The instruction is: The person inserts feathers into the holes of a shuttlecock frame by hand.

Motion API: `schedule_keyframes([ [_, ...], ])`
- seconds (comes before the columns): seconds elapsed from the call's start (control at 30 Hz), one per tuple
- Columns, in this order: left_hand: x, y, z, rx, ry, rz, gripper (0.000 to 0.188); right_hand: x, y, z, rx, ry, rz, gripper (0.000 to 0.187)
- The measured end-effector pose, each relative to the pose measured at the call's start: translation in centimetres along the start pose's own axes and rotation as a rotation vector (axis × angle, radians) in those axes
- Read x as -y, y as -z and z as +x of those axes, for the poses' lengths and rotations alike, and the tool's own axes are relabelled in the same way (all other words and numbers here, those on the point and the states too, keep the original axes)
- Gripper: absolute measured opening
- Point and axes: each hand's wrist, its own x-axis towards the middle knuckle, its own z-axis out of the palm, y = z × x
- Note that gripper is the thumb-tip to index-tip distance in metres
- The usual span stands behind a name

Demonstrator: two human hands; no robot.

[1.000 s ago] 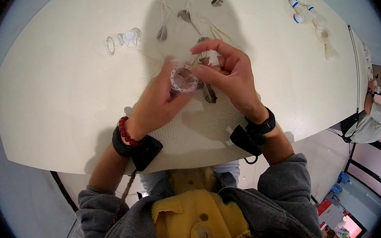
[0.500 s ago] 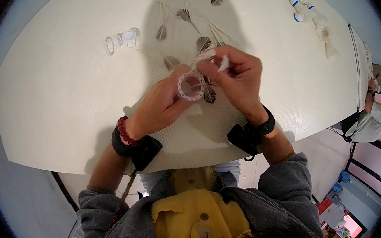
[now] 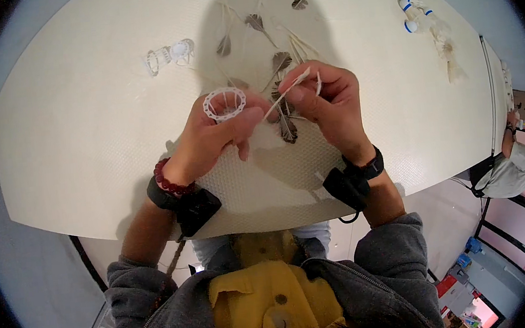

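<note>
My left hand (image 3: 201,141) is closed round a white plastic ring-shaped frame (image 3: 207,109) with thin ribs, its round opening facing up. My right hand (image 3: 336,111) pinches a slender white feather (image 3: 297,82) between thumb and fingers. A second small white piece (image 3: 318,84) stands out between the right fingers; I cannot tell whether it belongs to the same feather. The feather's lower end comes close to my left thumb; whether they touch is unclear. Beneath my hands lie dark-tipped feathers (image 3: 287,128), partly hidden by the right fingers.
Farther back are more loose feathers (image 3: 254,21). White openwork plastic frames (image 3: 155,62) lie at the back left. Several shuttlecocks with blue-banded heads (image 3: 411,25) and ragged feathers (image 3: 448,54) rest at the far right. A person (image 3: 516,170) is beyond the table's right edge.
My hands have moved apart. The left has shifted left with the frame, tilting its opening. The feather in my right hand now shows along its length, apart from the frame.
</note>
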Motion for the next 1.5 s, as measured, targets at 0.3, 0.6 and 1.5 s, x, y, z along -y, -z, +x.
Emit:
schedule_keyframes([
  [0.3,-0.8,-0.1,-0.3,0.069,0.061,-0.074,0.016,0.3,0.0,0.0,0.062,-0.029,-0.053,0.01],
  [0.6,-0.4,-0.9,-0.1,-0.034,-0.082,0.297,0.012,0.1,-0.8,0.2,-0.038,-0.08,-0.029,0.012],
  [1.5,0.8,-0.2,0.2,-0.187,-0.333,0.462,0.011,-0.4,-0.9,0.0,-0.094,-0.039,-0.278,0.016],
])
